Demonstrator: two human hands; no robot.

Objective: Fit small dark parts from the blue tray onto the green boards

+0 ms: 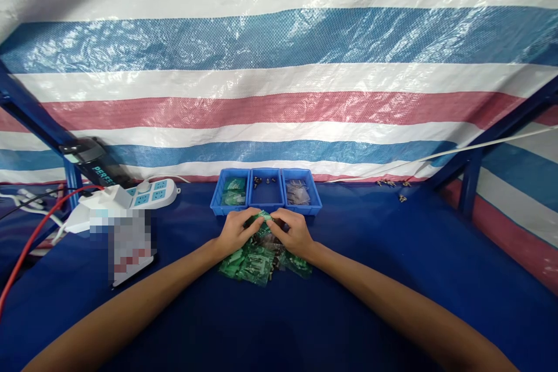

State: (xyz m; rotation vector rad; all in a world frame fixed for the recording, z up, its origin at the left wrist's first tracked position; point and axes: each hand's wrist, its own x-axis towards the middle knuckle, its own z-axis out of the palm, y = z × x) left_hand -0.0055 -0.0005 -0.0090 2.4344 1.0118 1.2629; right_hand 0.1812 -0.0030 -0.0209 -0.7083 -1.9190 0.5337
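Observation:
My left hand (pixel 238 230) and my right hand (pixel 293 232) meet over a heap of small packets, both closed on one small green plastic packet (pixel 263 216) between thumbs and fingers. Below them lies the heap of green plastic packets (pixel 253 264), with brownish pieces showing among them. Just beyond my hands stand three joined blue bins. Green packets lie in the left bin (pixel 213 204), a few small metal parts in the middle bin (pixel 267 205), and clear brownish packets in the right bin (pixel 317 205).
On the left are a white power strip (pixel 157 195), a black bottle (pixel 98 163), a red cable (pixel 32 229) and a blurred-out flat device (pixel 133 253). Small metal parts (pixel 401 198) lie at the back right. A striped plastic sheet (pixel 279 40) hangs behind the blue table (pixel 370 279).

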